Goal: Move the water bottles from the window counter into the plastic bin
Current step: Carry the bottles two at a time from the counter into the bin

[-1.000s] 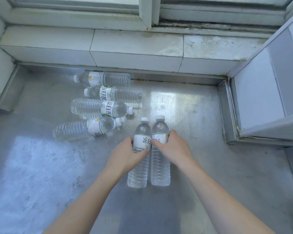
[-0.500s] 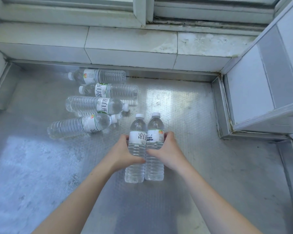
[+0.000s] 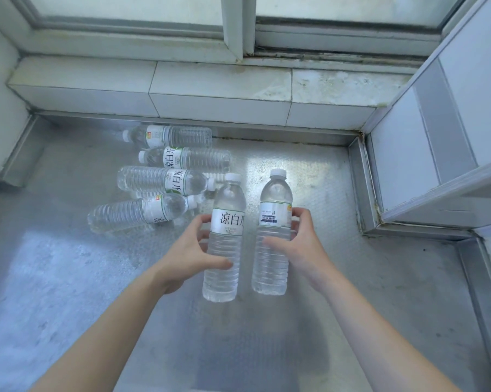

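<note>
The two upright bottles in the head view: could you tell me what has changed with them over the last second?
Left hand and right hand now each grip one bottle: left bottle, right bottle. They were touching; now a gap separates them. The four lying bottles stayed put.

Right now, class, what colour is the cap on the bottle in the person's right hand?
White, seen in the head view: the cap tops the clear bottle.
</note>
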